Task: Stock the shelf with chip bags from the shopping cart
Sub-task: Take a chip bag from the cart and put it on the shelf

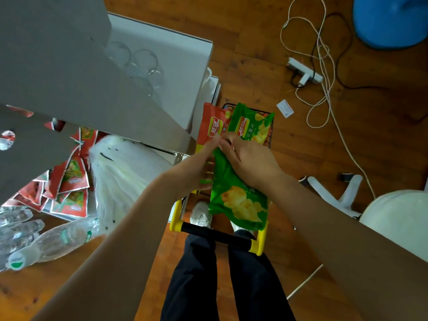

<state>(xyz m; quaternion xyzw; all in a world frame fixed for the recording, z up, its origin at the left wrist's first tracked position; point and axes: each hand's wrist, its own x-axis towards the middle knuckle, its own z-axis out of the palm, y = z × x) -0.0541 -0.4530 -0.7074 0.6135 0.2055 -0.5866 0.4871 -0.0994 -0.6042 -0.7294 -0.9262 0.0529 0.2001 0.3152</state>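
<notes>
Both hands, left hand (199, 163) and right hand (250, 163), grip green chip bag (238, 200) above shopping cart (258, 247).

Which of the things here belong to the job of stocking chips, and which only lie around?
Belong to the job:
green chip bag held by right hand and left hand
second green bag
orange bag
shopping cart
shelf

Lying about:
water bottles
power strip
white cable

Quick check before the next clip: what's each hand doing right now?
Left hand: fingers at the top edge of the green chip bag over the shopping cart; grip cannot be told.
Right hand: closed on the green chip bag.
</notes>
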